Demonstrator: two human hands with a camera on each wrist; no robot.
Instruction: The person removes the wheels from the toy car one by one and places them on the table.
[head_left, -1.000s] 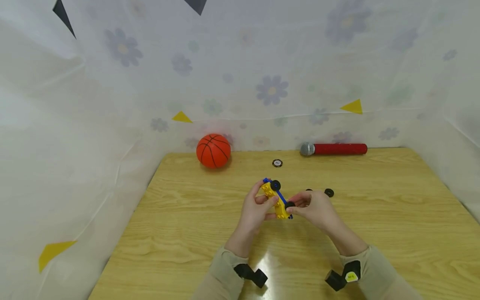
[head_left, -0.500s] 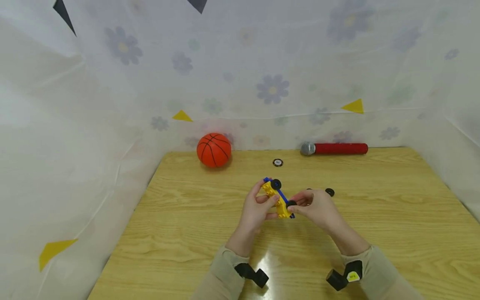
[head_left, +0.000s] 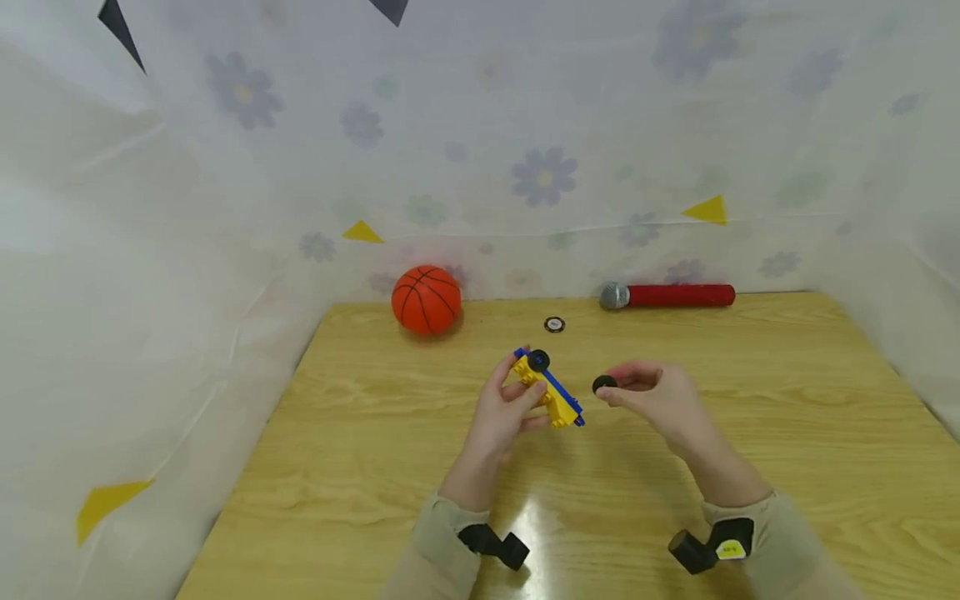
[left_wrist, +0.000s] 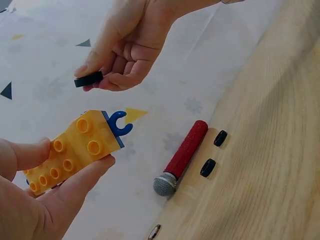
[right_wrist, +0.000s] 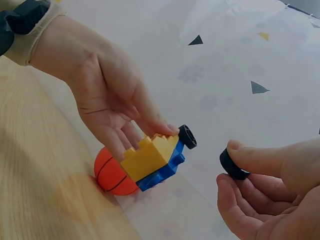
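Observation:
My left hand (head_left: 510, 400) grips a yellow and blue brick toy car (head_left: 547, 390) above the wooden table (head_left: 375, 433); one black wheel (head_left: 538, 361) is on its far end. In the left wrist view the car (left_wrist: 75, 147) shows its yellow studs and an empty blue axle clip. My right hand (head_left: 645, 392) pinches a loose black wheel (head_left: 604, 384) just right of the car, apart from it. The right wrist view shows that wheel (right_wrist: 232, 165) between thumb and fingers, beside the car (right_wrist: 152, 160).
An orange basketball (head_left: 426, 300) and a red microphone (head_left: 667, 296) lie along the table's far edge by the flowered cloth wall. A small round disc (head_left: 554, 325) lies between them. Two more black wheels (left_wrist: 214, 152) lie near the microphone.
My right hand has pulled away to the right with a black wheel off the car's near end. The left hand has tilted the car slightly left.

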